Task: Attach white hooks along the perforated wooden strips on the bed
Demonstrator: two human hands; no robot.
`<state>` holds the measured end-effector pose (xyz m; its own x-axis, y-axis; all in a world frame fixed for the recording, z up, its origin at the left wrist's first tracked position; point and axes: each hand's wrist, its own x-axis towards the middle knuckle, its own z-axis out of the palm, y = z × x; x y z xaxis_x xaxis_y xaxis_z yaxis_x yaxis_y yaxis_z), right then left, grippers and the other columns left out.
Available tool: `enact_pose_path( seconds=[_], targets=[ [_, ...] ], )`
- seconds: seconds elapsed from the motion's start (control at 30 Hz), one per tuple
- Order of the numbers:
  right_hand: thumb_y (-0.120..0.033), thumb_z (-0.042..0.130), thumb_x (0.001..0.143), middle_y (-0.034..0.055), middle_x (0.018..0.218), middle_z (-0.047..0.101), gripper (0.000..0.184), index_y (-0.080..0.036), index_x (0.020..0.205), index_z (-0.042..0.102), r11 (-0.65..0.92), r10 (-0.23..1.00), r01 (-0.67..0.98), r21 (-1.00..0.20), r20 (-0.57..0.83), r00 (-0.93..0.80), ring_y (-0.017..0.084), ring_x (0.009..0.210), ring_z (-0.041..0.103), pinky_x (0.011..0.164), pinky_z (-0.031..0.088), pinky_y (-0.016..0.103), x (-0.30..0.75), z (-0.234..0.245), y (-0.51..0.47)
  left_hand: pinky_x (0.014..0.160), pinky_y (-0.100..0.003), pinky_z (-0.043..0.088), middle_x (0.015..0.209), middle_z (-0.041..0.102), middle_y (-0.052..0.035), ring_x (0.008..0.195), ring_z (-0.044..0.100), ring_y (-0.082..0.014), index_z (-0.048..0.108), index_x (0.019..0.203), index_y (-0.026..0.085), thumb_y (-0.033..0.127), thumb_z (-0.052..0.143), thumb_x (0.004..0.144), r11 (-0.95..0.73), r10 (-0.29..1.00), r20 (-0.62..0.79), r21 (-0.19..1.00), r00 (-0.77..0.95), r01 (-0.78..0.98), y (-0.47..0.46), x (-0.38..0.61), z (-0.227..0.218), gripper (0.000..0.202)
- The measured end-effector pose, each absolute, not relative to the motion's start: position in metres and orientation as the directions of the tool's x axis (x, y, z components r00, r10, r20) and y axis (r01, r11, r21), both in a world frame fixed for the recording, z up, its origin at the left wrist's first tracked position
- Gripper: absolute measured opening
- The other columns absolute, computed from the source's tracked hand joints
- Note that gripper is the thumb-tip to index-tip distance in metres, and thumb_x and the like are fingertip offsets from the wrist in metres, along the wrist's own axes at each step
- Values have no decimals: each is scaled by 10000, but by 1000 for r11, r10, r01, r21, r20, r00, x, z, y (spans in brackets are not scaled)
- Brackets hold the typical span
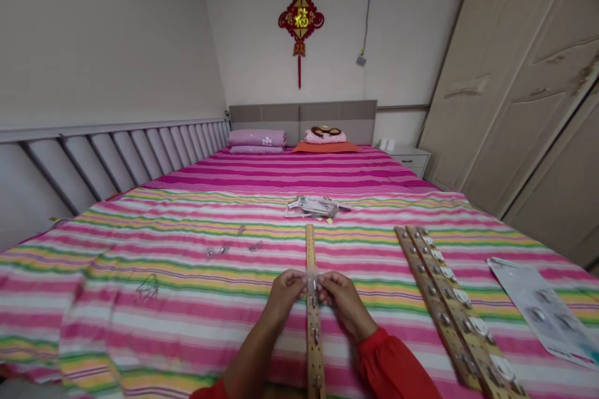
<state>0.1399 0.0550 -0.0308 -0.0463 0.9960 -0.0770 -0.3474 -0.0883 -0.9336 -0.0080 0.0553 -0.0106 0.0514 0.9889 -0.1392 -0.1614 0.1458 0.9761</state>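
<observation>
A long narrow wooden strip [315, 355] with rows of holes lies lengthwise on the bed in front of me. Small shiny metal pieces [316, 335] sit along its near half. Over the strip, my left hand [285, 293] and my right hand [345, 300] pinch a small clear plastic bag [312, 277] from both sides, fingertips closed. A shiny piece shows at or just under the bag; whether it is inside I cannot tell.
More wooden strips [433, 293] with metal pieces and white round parts lie at right, beside a clear package [543, 312]. A pile of packets [316, 206] lies ahead. Small clear bags [224, 249] and a thin wire tangle [147, 288] are at left.
</observation>
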Motion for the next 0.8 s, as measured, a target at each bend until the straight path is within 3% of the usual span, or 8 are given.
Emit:
enact_pose_path(
  seconds=[0.3, 0.8],
  targets=[
    [-437, 725, 600, -65, 309, 479, 314, -189, 528, 546, -26, 999, -181, -983, -33, 35, 81, 284, 386, 328, 267, 203, 145, -48, 89, 552, -248, 421, 492, 584, 20, 510, 535, -125, 583, 538, 167, 293, 712, 518, 72, 996, -76, 995, -47, -73, 95, 2, -29, 182],
    [-522, 722, 565, -82, 380, 427, 393, -200, 506, 505, 56, 992, -128, -990, 42, 116, 74, 343, 352, 365, 257, 219, 139, -64, 92, 589, -256, 446, 578, 630, -4, 578, 581, -145, 609, 601, 155, 293, 686, 540, 59, 994, -61, 998, -86, -29, 107, 1, -64, 170]
  ],
)
